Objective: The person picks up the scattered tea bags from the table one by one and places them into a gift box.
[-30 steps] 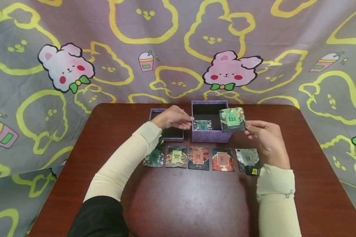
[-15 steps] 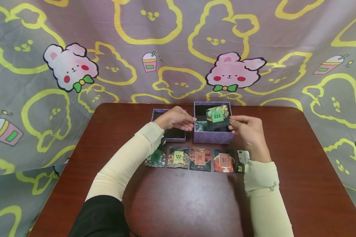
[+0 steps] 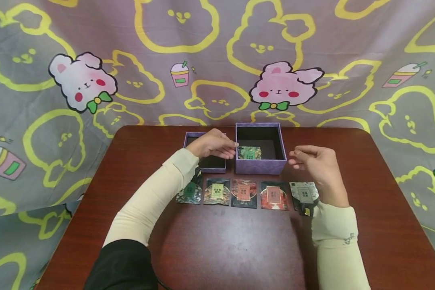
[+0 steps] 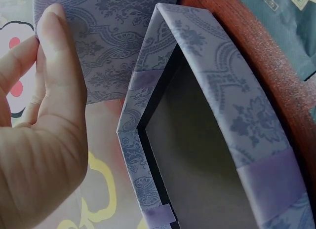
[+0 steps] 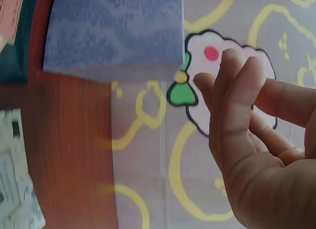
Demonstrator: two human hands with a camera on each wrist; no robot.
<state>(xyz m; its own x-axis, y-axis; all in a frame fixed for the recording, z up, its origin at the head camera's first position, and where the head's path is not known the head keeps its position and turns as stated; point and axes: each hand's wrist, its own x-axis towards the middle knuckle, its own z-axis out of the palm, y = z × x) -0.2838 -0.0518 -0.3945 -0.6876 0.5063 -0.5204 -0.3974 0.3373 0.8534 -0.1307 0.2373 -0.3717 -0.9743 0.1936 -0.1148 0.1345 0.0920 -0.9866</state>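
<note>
My left hand (image 3: 214, 144) holds the left wall of a deep purple patterned box (image 3: 261, 167). In the left wrist view, its fingers (image 4: 61, 66) lie along the outside of that wall, with the thumb at the rim. Inside the box, at its left, a green printed sachet (image 3: 250, 153) lies face up. My right hand (image 3: 317, 163) hovers just right of the box, apart from it. Its loosely bent fingers (image 5: 237, 100) hold nothing in the right wrist view.
A shallow purple box part (image 3: 213, 170), perhaps the lid, lies partly under my left hand. Several sachets form a row in front, including a yellowish one (image 3: 216, 191), a red one (image 3: 243, 193), a brighter red one (image 3: 273, 195) and a grey one (image 3: 303, 194). A patterned curtain (image 3: 217, 48) hangs behind the table.
My right hand has carried the green sachet left over the box, let it go inside, and drawn back to the right. The left hand has stayed at the box wall.
</note>
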